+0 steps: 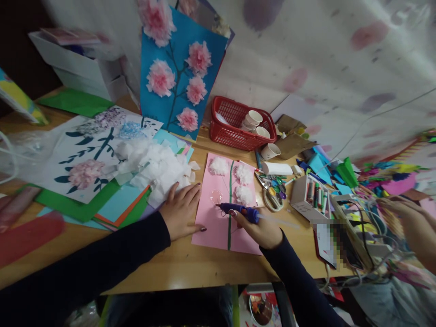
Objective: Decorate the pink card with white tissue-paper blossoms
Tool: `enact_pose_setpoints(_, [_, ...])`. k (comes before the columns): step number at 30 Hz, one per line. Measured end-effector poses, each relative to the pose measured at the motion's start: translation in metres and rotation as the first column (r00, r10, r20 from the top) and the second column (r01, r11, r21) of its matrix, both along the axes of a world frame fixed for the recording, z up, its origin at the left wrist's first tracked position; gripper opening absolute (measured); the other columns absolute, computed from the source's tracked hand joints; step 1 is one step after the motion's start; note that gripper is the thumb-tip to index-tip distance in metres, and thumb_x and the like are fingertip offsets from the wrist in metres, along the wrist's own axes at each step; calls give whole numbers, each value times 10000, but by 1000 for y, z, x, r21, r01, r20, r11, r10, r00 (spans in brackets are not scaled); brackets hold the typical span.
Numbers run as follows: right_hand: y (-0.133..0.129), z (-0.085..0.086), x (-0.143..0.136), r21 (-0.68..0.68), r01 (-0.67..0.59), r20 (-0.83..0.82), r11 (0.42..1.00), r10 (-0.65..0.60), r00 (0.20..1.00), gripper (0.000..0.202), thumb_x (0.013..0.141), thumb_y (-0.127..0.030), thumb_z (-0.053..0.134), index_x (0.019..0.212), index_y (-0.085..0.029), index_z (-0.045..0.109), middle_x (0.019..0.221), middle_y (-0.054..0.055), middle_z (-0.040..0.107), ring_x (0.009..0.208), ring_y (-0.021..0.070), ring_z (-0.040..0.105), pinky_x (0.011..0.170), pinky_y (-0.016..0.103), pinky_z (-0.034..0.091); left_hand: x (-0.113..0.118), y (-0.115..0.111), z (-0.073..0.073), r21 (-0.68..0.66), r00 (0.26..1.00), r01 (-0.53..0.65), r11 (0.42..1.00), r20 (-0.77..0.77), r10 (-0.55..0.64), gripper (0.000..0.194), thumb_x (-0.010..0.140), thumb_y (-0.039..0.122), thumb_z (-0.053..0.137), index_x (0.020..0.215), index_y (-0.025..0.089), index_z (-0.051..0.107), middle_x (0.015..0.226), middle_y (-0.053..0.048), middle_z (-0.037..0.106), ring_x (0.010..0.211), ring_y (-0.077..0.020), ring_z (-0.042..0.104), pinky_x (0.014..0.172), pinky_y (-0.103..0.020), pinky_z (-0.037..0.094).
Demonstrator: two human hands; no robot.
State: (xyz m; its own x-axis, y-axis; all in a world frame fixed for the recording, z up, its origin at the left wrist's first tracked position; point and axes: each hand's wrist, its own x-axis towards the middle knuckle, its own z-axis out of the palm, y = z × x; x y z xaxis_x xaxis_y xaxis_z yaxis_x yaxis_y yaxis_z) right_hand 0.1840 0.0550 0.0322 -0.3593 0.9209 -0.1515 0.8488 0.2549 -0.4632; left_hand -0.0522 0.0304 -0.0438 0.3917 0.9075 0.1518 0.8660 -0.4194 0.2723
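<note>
A pink sheet (211, 231) lies on the wooden table with a green stem line down it and several white paper flowers (219, 166). My right hand (260, 229) is closed round a blue glue gun (241, 211), whose tip is over the left half of the sheet. Just beyond the tip is a round, shiny clear patch (216, 196). My left hand (180, 211) lies flat with fingers spread at the sheet's left edge, its fingertips beside a heap of white tissue pieces (156, 168).
A blue card with pink flowers (177, 68) stands at the back beside a red basket (235, 141) of paper cups. Right are scissors (272, 200), a marker box (308, 200), a phone and cables. Another person's hands show at the far right (405, 213) and left edge (15, 206).
</note>
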Motion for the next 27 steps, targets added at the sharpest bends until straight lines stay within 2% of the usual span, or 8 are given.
enact_pose_setpoints(7, [2,2,6,10,60,-3,998,-60,998,475,825,-522,488,517,-186,624,461,5,594,433,125,553,475,228,410,0,0,-2,12,1000,4,1000,-15,-4,827,746,696,394,1340,121,385,1426,-147,354,1284,-317,299,1079,-503,44])
enact_pose_setpoints(12, [5,-2,7,-12,-12,-47,1000,12,999,450,838,-501,484,548,-196,645,523,6,625,504,130,580,549,232,437,0,0,-2,2,1000,-5,1000,-12,5,833,737,696,416,1333,114,394,1426,-147,356,1274,-310,313,1076,-503,53])
enact_pose_setpoints(17, [8,-2,10,-8,48,-37,999,-49,998,493,849,-512,456,507,-195,615,481,0,598,449,111,535,490,220,409,1,0,-4,20,1000,-7,1000,-11,7,834,733,704,409,1330,122,395,1420,-145,368,1264,-309,325,1073,-506,69])
enact_pose_setpoints(23, [10,-2,8,-57,1,-60,998,-5,998,505,845,-527,454,522,-178,627,487,9,609,483,125,566,539,230,435,0,0,-7,51,1000,-5,999,-22,7,833,733,709,400,1338,136,390,1412,-144,373,1272,-320,309,1072,-503,79])
enact_pose_setpoints(27, [14,1,11,-38,73,-27,997,-74,997,515,838,-540,452,517,-182,635,480,6,603,463,118,548,517,228,419,-1,0,-8,49,999,3,999,-40,-1,846,736,721,370,1341,131,387,1421,-143,362,1274,-321,304,1070,-501,75])
